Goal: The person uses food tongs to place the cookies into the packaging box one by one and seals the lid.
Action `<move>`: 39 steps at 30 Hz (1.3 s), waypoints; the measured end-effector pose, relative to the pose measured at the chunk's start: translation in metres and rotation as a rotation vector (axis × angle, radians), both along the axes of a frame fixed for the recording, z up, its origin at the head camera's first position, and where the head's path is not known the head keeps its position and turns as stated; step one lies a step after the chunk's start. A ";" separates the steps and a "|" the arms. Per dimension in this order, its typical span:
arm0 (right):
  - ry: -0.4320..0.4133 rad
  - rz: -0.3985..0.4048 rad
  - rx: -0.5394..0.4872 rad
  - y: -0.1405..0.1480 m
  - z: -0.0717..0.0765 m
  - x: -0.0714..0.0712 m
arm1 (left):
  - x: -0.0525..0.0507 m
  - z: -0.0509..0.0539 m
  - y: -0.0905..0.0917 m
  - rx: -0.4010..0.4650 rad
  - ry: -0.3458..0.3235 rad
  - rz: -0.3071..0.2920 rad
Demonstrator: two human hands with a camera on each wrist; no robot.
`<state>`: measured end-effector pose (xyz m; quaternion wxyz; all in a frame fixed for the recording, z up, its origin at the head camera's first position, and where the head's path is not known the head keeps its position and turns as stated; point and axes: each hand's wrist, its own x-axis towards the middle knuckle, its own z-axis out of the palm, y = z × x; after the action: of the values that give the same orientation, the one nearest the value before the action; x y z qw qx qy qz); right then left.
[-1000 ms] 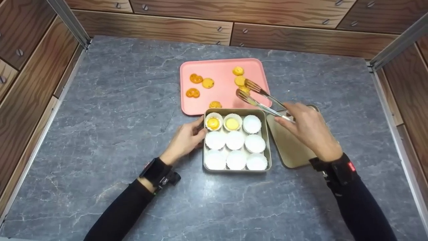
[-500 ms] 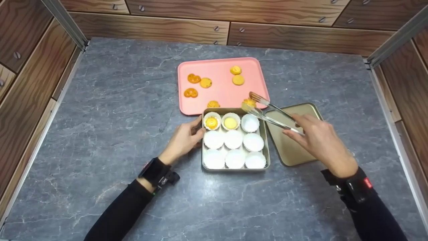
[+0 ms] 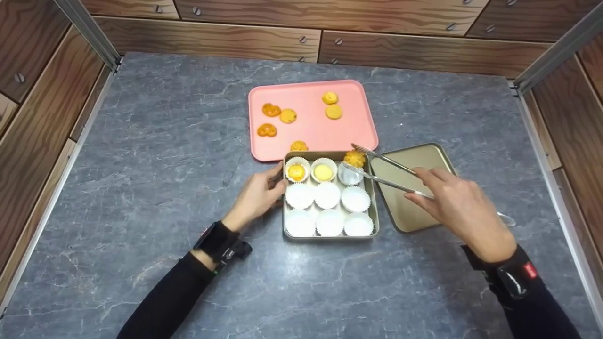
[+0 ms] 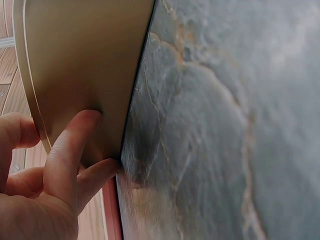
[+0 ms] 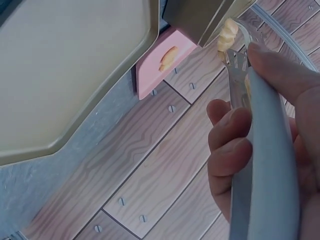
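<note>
My left hand holds the rear left corner of a square metal tin; in the left wrist view the thumb presses its outer wall. Paper cups stand in rows inside the tin; two at the back left hold cookies, a swirled one and a pale round one. Metal tongs are gripped in my right hand. Between their tips a ridged golden cookie hangs over the tin's rear right corner, just behind the paper cup there.
Behind the tin lies a pink tray with several cookies, among them pretzel-shaped ones. The tin's flat lid lies to its right, under the right hand and tongs. Wood-patterned panels border the grey marbled tabletop.
The tongs have lifted the ridged cookie off the right side of the tray and carried it toward me, over the tin's rear right corner. The left hand keeps its place on the tin.
</note>
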<state>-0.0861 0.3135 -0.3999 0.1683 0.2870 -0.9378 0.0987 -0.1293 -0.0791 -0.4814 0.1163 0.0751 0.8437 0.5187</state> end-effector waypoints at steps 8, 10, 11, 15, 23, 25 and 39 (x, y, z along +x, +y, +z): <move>0.046 0.015 0.088 -0.005 0.002 0.004 | 0.000 -0.001 0.000 -0.004 0.027 0.000; 0.043 0.010 0.116 -0.008 0.002 0.006 | 0.000 -0.001 0.000 -0.005 0.035 0.001; 0.040 0.008 0.128 -0.009 0.002 0.007 | 0.000 -0.001 -0.001 -0.005 0.037 0.001; 0.038 0.001 0.153 -0.013 0.003 0.008 | 0.001 -0.001 -0.001 0.013 0.026 0.002; 0.044 -0.005 0.183 -0.019 0.003 0.008 | 0.001 0.000 -0.001 0.031 0.009 0.003; 0.040 -0.015 0.188 -0.020 0.004 0.008 | 0.001 0.000 -0.001 0.037 0.001 0.004; 0.040 -0.003 0.155 -0.022 0.002 0.006 | 0.001 0.000 0.001 0.046 0.010 0.008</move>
<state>-0.0801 0.2913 -0.3977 0.1644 0.2998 -0.9395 0.0200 -0.1287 -0.0780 -0.4812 0.1081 0.0770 0.8325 0.5380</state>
